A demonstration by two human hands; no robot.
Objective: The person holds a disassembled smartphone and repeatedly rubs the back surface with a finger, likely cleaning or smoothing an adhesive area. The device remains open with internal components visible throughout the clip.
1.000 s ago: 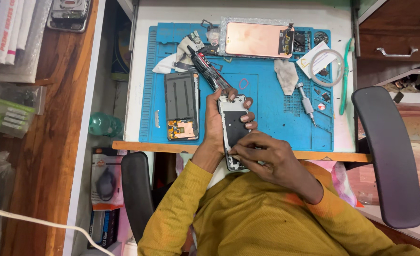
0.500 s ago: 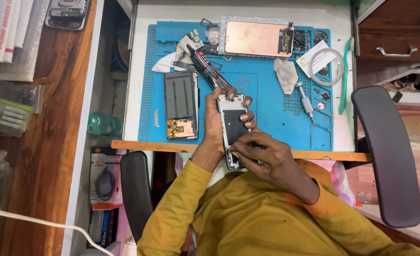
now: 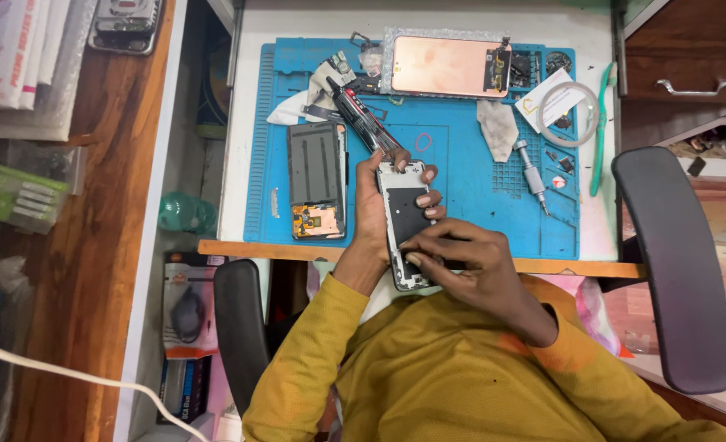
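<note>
The left hand (image 3: pixel 377 214) grips an opened phone frame (image 3: pixel 404 221) over the near edge of the blue mat (image 3: pixel 461 188), the right hand (image 3: pixel 469 266) pinching at its lower part, while a white rectangular card (image 3: pixel 543 98) lies at the mat's far right corner and orange-and-white packages (image 3: pixel 184 307) sit below the desk.

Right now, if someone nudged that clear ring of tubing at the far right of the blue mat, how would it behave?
The coiled clear tubing looks thin and hollow, so probably light and likely to slide easily. It lies flat on a white card, so rolling seems unlikely. Being a loose coil, it would probably flex or spring rather than stay stiff.
</note>
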